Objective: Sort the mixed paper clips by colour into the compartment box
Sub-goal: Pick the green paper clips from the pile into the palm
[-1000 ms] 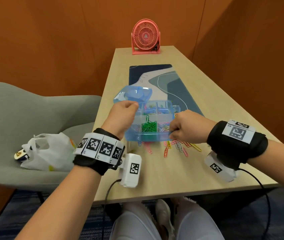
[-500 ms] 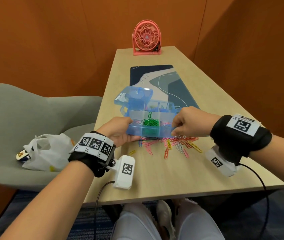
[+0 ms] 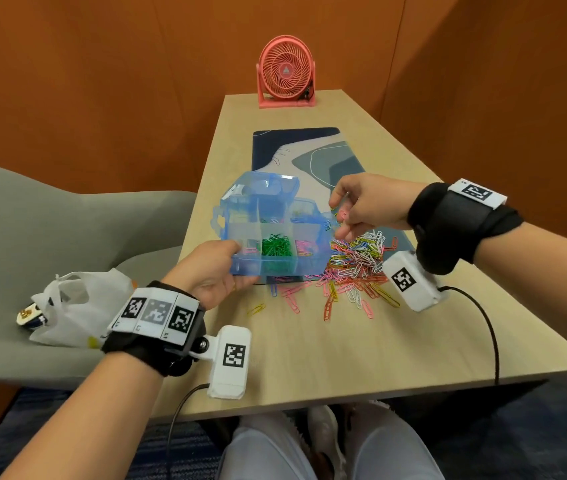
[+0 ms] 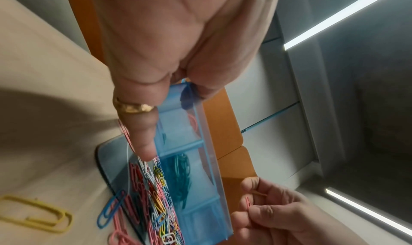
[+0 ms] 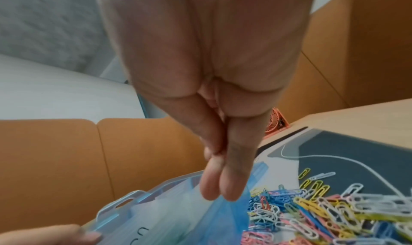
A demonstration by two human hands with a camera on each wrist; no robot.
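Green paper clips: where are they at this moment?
In the head view the green paper clips sit in the middle front compartment of the blue compartment box, which the left hand grips at its near-left corner, left of the mixed pile.

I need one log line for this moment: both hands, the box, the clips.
left hand: grips compartment box, lifted, tilted | right hand: pinches pink clip | green clips: in middle compartment | mixed pile: on table
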